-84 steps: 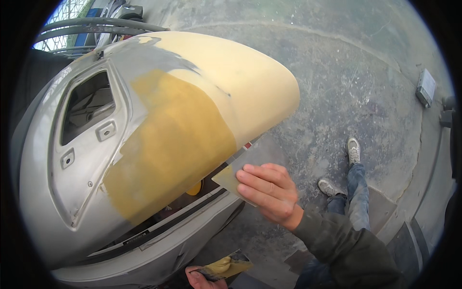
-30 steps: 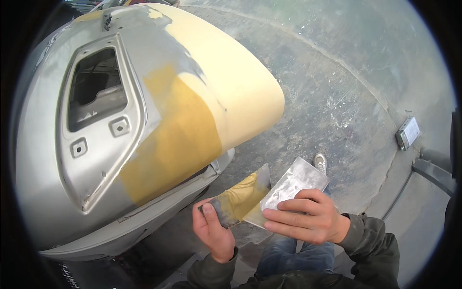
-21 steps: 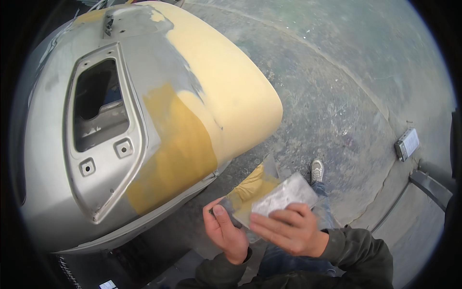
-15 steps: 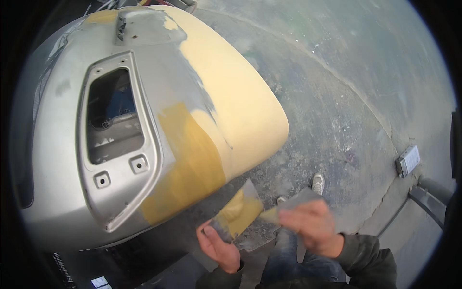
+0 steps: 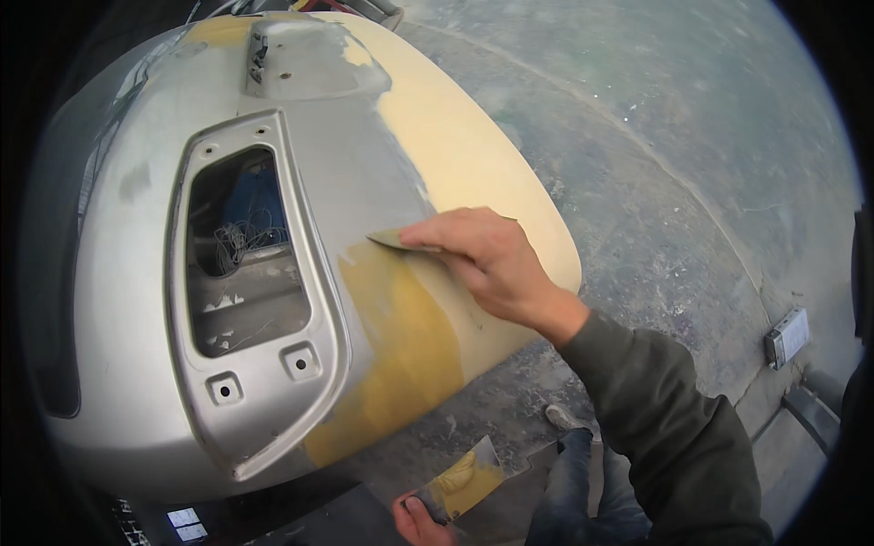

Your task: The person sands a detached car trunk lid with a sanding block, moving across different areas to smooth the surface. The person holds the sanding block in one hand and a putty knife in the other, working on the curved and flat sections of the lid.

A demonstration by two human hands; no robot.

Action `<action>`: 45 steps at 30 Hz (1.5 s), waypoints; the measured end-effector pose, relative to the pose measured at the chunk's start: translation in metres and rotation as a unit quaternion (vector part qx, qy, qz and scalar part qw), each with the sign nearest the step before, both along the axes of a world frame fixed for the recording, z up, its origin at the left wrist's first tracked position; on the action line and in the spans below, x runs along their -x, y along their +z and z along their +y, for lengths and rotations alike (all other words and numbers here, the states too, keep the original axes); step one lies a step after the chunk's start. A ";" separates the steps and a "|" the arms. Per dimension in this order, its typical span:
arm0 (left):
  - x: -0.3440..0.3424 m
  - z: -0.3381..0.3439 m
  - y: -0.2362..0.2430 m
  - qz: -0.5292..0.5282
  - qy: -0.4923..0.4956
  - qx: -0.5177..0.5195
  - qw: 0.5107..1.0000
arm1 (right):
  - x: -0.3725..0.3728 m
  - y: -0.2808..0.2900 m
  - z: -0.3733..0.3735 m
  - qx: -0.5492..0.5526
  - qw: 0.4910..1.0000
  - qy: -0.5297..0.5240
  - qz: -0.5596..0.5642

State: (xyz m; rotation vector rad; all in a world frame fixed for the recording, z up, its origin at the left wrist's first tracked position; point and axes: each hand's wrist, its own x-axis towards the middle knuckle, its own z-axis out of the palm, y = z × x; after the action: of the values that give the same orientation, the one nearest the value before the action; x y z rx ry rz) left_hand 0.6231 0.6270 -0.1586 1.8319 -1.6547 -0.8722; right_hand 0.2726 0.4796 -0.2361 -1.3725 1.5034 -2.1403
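Note:
My right hand (image 5: 487, 259) grips a thin spreader (image 5: 387, 240) whose edge lies on or just over the metal body shell (image 5: 137, 273), at the upper end of a mustard filler patch (image 5: 391, 337). Beside that patch runs a pale cream coated area (image 5: 455, 136). My left hand (image 5: 419, 523) is low at the bottom of the view, holding a flat plate (image 5: 482, 455) with a lump of yellow filler (image 5: 460, 473) on it. Left of the patch, the shell has a framed opening (image 5: 246, 318) showing wires and dark parts inside.
Grey concrete floor (image 5: 683, 136) surrounds the shell on the right. A small grey box (image 5: 787, 337) lies at the far right, near dark metal bars (image 5: 808, 423). A bracket (image 5: 259, 64) sits atop the shell. My legs and shoe (image 5: 562, 417) show below the shell's edge.
My right hand has moved from the plate up and left onto the shell with the spreader. My left hand has dropped lower with the plate. The shell sits further right in view.

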 end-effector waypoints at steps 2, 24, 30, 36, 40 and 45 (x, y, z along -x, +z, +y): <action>-0.003 -0.001 -0.001 -0.010 0.001 -0.003 1.000 | -0.014 -0.004 0.012 0.005 1.000 -0.015 0.008; -0.040 -0.028 0.000 -0.037 -0.053 -0.004 0.998 | -0.019 -0.009 0.049 -0.007 0.999 0.040 0.015; -0.050 -0.036 0.002 -0.041 -0.066 -0.010 0.997 | -0.053 -0.004 0.086 -0.032 0.999 0.018 0.004; -0.067 -0.042 -0.001 -0.041 -0.085 -0.007 0.996 | -0.098 -0.016 0.107 -0.032 0.997 -0.060 0.021; -0.085 -0.046 -0.011 0.003 -0.103 0.011 0.995 | -0.142 -0.024 0.112 -0.042 0.990 -0.131 0.018; -0.121 -0.048 -0.020 0.004 -0.091 0.024 0.996 | -0.187 -0.038 0.111 -0.045 0.980 -0.195 0.010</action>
State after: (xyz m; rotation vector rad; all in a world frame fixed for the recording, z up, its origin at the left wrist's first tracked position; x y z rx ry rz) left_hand 0.7440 0.5786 -0.1791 1.6632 -1.8437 -0.9055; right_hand 0.4597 0.5903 -0.2742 -1.1461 1.9895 -2.2396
